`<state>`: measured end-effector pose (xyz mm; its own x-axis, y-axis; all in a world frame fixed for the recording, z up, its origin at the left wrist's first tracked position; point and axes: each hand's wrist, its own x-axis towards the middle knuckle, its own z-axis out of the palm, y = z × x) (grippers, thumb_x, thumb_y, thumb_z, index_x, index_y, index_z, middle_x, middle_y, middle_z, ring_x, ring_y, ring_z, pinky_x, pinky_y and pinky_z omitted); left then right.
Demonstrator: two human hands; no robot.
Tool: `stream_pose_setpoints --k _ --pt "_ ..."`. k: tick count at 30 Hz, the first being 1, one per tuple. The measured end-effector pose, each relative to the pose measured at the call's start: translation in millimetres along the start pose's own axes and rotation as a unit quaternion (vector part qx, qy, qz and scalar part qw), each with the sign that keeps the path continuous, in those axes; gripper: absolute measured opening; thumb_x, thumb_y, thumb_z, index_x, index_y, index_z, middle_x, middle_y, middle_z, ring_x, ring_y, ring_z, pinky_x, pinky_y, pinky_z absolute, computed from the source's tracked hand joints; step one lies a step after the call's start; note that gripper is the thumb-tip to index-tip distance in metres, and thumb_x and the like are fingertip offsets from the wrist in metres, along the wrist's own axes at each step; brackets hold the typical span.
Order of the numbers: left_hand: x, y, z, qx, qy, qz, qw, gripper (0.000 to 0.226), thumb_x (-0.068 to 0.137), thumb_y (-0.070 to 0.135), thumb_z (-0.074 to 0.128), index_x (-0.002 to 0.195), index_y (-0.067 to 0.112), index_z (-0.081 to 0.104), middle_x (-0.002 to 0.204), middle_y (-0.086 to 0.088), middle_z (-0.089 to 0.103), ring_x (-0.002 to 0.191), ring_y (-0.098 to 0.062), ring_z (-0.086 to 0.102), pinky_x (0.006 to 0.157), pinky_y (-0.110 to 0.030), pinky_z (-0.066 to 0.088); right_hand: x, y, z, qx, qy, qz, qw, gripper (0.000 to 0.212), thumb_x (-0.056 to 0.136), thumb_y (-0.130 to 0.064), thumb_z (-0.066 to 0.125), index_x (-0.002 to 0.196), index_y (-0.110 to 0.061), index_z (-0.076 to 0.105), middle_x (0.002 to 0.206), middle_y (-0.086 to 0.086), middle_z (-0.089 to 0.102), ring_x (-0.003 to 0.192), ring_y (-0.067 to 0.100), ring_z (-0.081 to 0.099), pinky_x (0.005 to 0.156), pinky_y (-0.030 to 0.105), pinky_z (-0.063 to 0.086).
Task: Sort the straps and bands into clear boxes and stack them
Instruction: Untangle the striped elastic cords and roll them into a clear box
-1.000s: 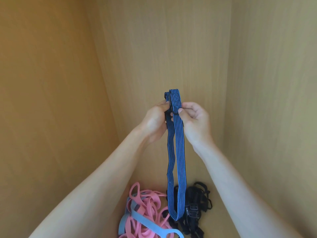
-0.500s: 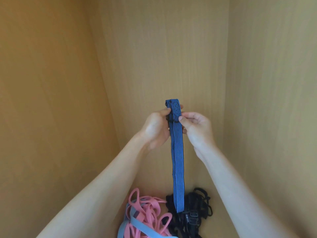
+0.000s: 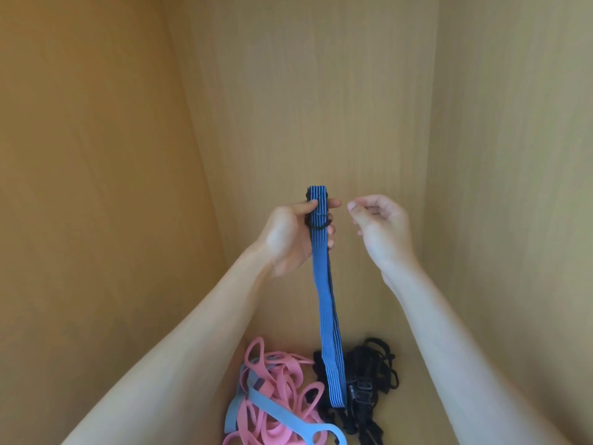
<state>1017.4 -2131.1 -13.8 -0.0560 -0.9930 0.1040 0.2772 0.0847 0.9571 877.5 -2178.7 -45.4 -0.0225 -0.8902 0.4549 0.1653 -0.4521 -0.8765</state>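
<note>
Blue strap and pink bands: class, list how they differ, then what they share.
The blue strap hangs straight, held by the left hand; the pink bands lie tangled below. The blue strap is striped; the pink bands are plain. Both are long, flat and limp.

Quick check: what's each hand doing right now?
Left hand: holds the blue striped strap near its top.
Right hand: empty, fingers loosely curled, apart from the strap.
</note>
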Motion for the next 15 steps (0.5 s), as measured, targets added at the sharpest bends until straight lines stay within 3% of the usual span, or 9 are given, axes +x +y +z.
stream_pose_setpoints --k 2,6,9,15 --pt "-1.6 -1.5 -6.7 0.01 -0.021 -0.025 0.999 0.047 0.098 0.021 0.028 0.124 -0.003 0.059 0.075 -0.005 0.046 0.057 -0.016 0.037 0.055 -0.029 0.03 0.5 -1.9 -3.7 -0.007 -0.021 -0.022 1.0 0.018 0.094 -0.008 0.064 0.087 -0.023 0.07 0.082 -0.01 0.063 0.078 0.003 0.059 0.077 0.022 0.048" --pt "-3.2 -8.1 -12.7 0.037 -0.033 -0.04 0.998 0.042 0.09 0.018 0.024 0.077 0.013 0.063 0.057 -0.001 0.034 0.039 -0.01 0.02 0.036 -0.022 0.019 -5.9 -5.7 -7.6 -0.023 -0.135 -0.071 0.988 0.049 0.088 0.013 0.054 0.109 -0.028 0.072 0.105 -0.005 0.066 0.086 0.004 0.06 0.08 0.018 0.047" --pt "-1.6 -11.9 -16.6 0.012 -0.03 -0.058 0.998 0.034 0.085 0.019 0.025 0.081 0.013 0.058 0.051 0.002 0.03 0.036 -0.009 0.017 0.033 -0.02 0.02 -10.1 -5.2 -6.7 -0.049 -0.219 -0.103 0.969 0.053 0.087 0.011 0.059 0.115 -0.032 0.07 0.117 -0.005 0.068 0.101 0.004 0.062 0.082 0.027 0.051" --pt "-8.1 -12.4 -21.8 0.005 -0.086 -0.105 0.991 0.027 0.088 0.03 0.033 0.075 0.016 0.052 0.049 0.004 0.032 0.033 -0.008 0.021 0.032 -0.019 0.02 -13.8 -7.8 -1.9 -0.069 -0.231 -0.124 0.962 0.028 0.083 -0.011 0.072 0.093 -0.037 0.073 0.098 -0.012 0.074 0.092 0.014 0.064 0.078 0.043 0.05"
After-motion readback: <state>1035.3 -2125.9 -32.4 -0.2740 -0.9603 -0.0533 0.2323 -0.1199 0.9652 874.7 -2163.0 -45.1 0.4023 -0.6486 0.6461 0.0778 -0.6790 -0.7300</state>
